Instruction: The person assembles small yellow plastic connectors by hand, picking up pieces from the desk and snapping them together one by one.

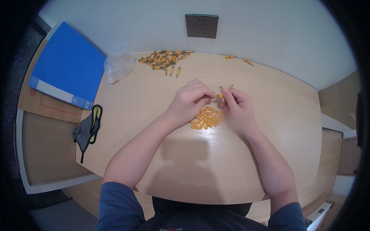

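Working over a pale table (pixel 287 115), spanning most of the view. Seeing a blue binder (pixel 65 61) standing out at far left, beside the table. Spotting a grey pouch (pixel 84 130), showing black edging and a yellow lining, lying along the left edge. Finding a crumpled clear bag (pixel 120 68) lying at far left, close to the binder.

Holding the left hand (pixel 189 101) and the right hand (pixel 239 104) close together, a little right of centre. Seeing rods (pixel 163 58) lying piled at far left of the hands, yellow in the middle and dark at the ends. Seeing yellow rings (pixel 206 118) lying heaped on the near side of the hands; judging them light, rigid and prone to rolling, so best gripping across the outer wall. Noticing two loose bits (pixel 248 62) lying at far right.

Pinching a small yellow piece (pixel 221 96) between right thumb and forefinger, in the gap between the hands, with thin sticks (pixel 231 87) jutting toward the far side. Bringing left fingertips together at the left end of the piece; being unable to say pinching or merely touching. Judging the piece very light, stiff and probably smooth, hence slightly slippery. Favouring a hold on the thick yellow body, sparing the thin ends any sideways bending.
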